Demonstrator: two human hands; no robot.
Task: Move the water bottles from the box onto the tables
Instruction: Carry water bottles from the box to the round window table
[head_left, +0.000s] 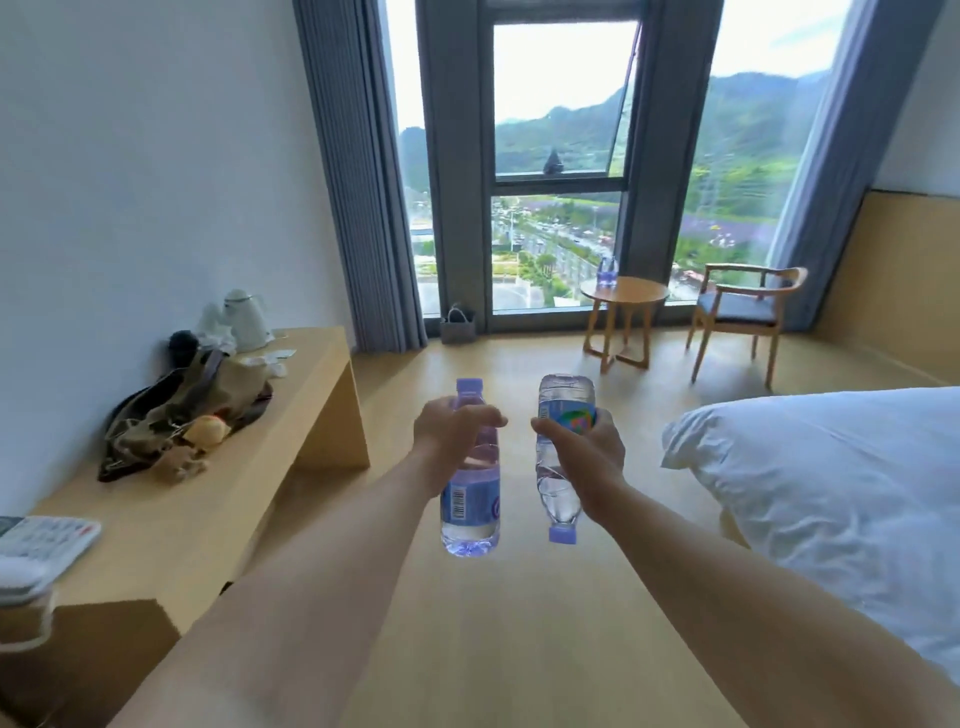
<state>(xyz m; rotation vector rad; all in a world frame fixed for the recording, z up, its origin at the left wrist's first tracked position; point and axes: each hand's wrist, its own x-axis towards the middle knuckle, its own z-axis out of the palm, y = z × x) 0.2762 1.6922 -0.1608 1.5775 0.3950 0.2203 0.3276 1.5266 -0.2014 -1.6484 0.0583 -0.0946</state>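
- Left hand (457, 423) closed round the upper part of a water bottle (470, 488), fingers wrapped just below the neck — bottle hangs upright, purple cap on top, base down.
- Right hand (587, 441) closed round the middle of a second bottle (563, 457), thumb across the label — this one is upside down, cap pointing at the floor, base up.
- Both bottles are held out in mid-air over the bare wooden floor, side by side, near each other but not touching. Long axes both roughly vertical; only the caps point opposite ways.
- The box is not in view.
- Round table (644, 293) stands far ahead by the window, right of centre, well apart from both hands. Bottles on table (607, 271) already stand near its back-left edge; count too small to tell.
- Long desk (208, 525) runs along the left wall, nearer the left hand, partly covered by a bag (176, 415), a kettle (247, 319) and a phone (41, 540).
- Judgement: carry step, both bottles loaded, nothing set down yet.
- Key relation for the next move: the round table lies ahead and to the right, so the right hand is likely nearer to it — but its bottle is inverted and would need a flip of the wrist or a regrip to land base down.
- Left bottle is already base down and could be set straight onto a surface.
- Risk: an inverted bottle set on its cap would likely tip.
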